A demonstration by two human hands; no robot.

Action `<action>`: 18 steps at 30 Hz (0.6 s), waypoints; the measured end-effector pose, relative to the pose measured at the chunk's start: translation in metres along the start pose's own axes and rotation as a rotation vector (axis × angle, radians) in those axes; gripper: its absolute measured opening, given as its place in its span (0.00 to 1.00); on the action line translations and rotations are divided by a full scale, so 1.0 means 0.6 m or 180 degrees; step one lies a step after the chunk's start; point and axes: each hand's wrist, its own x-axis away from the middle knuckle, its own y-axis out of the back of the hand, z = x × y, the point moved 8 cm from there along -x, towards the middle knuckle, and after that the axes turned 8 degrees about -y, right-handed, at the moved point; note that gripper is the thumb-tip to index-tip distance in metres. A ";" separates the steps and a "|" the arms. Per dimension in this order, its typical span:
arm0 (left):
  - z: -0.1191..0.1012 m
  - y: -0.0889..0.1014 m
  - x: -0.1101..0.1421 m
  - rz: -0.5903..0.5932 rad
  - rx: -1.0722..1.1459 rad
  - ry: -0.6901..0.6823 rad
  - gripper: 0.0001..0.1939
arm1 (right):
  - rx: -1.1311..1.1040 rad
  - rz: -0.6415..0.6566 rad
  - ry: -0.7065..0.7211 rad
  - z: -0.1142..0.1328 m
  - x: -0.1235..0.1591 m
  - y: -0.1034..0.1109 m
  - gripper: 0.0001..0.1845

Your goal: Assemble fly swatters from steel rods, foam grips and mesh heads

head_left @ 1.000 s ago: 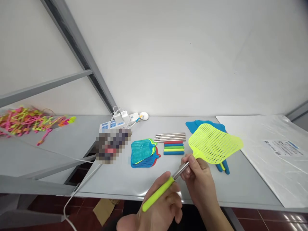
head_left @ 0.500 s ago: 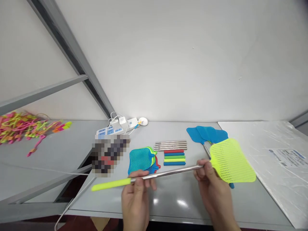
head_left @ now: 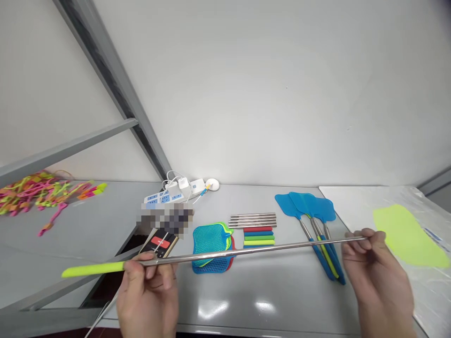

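Observation:
A fly swatter with a telescopic metal rod (head_left: 253, 250) stretches level between my two hands above the table. My left hand (head_left: 148, 286) is closed on the rod beside its yellow-green grip (head_left: 93, 269). At the other end, my right hand (head_left: 375, 267) pinches the rod near the yellow-green swatter head (head_left: 410, 234), their joint hidden by the fingers. Behind the rod lie loose swatter heads (head_left: 211, 239) in teal, blue, green and red, a row of metal rods (head_left: 252, 219), and coloured grips (head_left: 259, 234). Several swatters with blue heads (head_left: 306, 205) lie farther right.
A white power strip (head_left: 176, 190) with plugs and cables stands by the wall. Beside it is a partly blurred phone (head_left: 160, 241). A wrapped white panel (head_left: 433, 291) covers the right side. Tangled colourful cords (head_left: 38, 190) lie left, behind a grey metal frame (head_left: 116, 126).
My hands have moved apart, left hand to the left and right hand to the right. The rod between them is now much longer, and the swatter head has shifted right.

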 end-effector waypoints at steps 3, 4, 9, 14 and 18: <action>-0.010 -0.002 -0.009 -0.0005 0.0039 0.0023 0.10 | -0.0188 -0.0037 0.0203 0.038 -0.020 0.030 0.08; -0.006 -0.004 -0.009 0.0000 0.0087 0.0087 0.11 | -0.0201 -0.0033 0.0267 0.046 -0.023 0.035 0.08; 0.045 -0.030 0.003 -0.0004 0.0342 0.0461 0.15 | 0.0173 -0.0110 0.0192 0.032 -0.018 0.028 0.08; 0.094 -0.072 0.055 0.0462 -0.0048 0.0628 0.15 | 0.0698 0.0007 -0.0051 -0.024 0.014 0.011 0.12; 0.113 -0.084 0.078 0.0621 -0.0144 0.0786 0.14 | 0.1083 0.0186 -0.0148 -0.063 0.041 0.001 0.15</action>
